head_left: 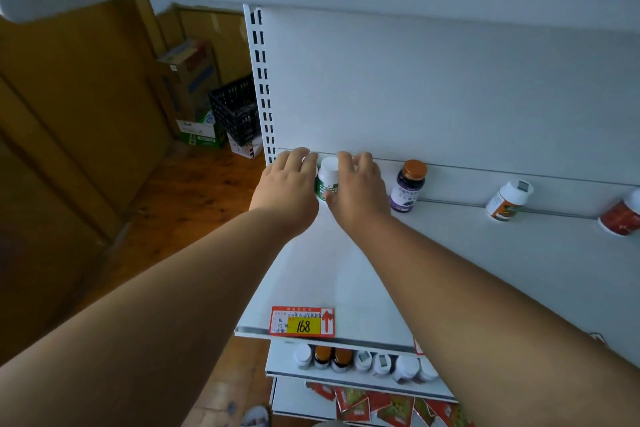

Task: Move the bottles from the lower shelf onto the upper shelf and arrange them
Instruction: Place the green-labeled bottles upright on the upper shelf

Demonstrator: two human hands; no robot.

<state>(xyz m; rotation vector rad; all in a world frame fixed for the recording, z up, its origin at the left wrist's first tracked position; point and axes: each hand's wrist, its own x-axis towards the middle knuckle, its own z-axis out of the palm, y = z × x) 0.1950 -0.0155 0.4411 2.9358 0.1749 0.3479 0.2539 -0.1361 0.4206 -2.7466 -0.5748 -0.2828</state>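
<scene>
You're mid-placing on the upper shelf: right hand fingers grip the white-cap bottle, left hand fingers curl round sth. hidden, can't tell what; next, let go w/ bottle upright.

Four bottles along upper shelf rear; more bottles on lower shelf.

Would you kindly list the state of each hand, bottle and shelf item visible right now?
left hand: curled on a bottle mostly hidden beneath it
right hand: holds the green-label bottle
green-label bottle: upright, upper shelf, back left
purple bottle: upright, free, gold cap on
orange-label bottle: upright, free
red bottle: upright, cut by the frame edge
lower-shelf bottles: in a row, still unmoved
price tag: on the upper shelf's front edge
</scene>
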